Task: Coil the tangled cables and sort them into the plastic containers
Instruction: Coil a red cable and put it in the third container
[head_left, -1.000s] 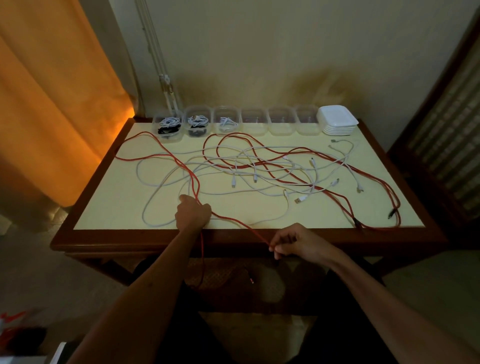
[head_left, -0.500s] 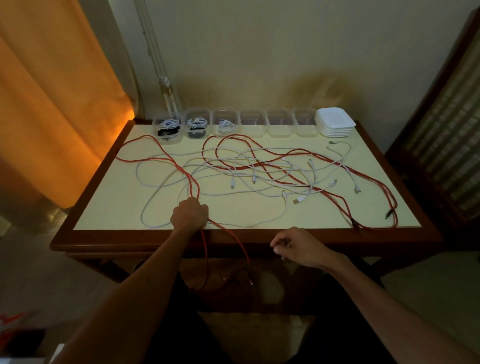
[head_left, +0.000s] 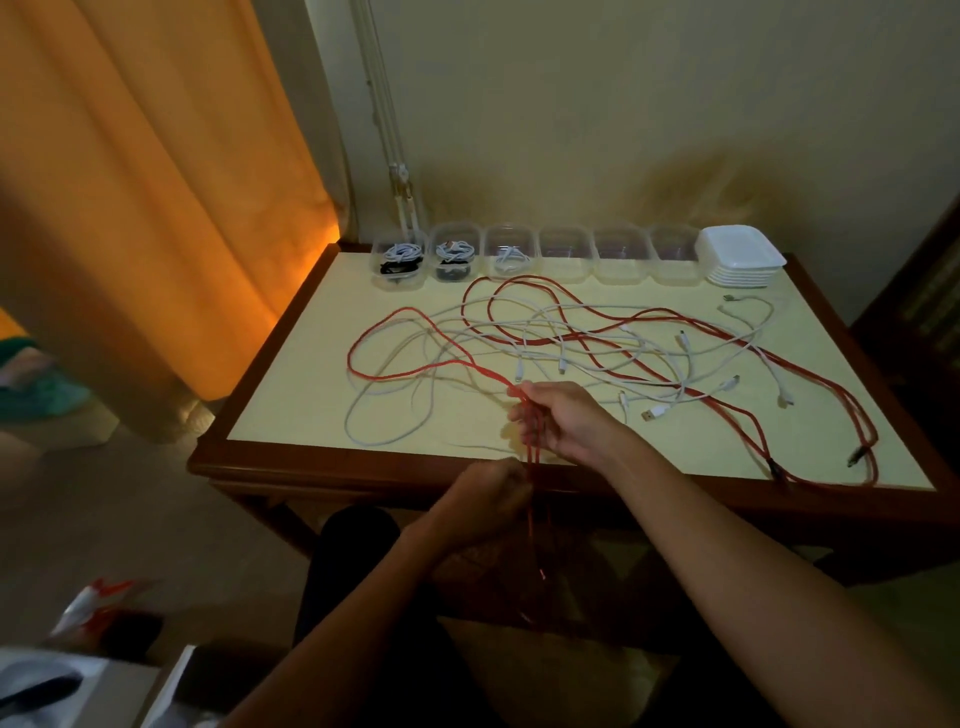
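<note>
Along the back edge of the table (head_left: 291, 364) sits a row of six clear plastic containers (head_left: 535, 254), side by side against the wall. Far-left container (head_left: 399, 260) holds coiled white cable on top of something black; the second container (head_left: 455, 257) has a white coil over a dark one too; the third container (head_left: 510, 254) carries a single small white coil. The remaining three show no cables that I can make out. Just right of the row, a stack of white lids (head_left: 740, 255).

Now to the red cable (head_left: 597, 322): it sprawls across the tabletop in wide loops, tangled through several white cables (head_left: 571, 358), sweeping from the left side out to the right near corner, where its dark plug ends lie. Near the front edge, strands of it gather at the right hand (head_left: 563, 423), whose fingers are curled around the bundled red strands, thumb side up. From there the strands run straight down, long axis roughly vertical, over the table's front edge. Left hand (head_left: 491, 499) sits just below, at the table's rim, fingers closed around those same hanging red strands. Below the left hand the cable dangles on toward the floor in the shadow.
</note>
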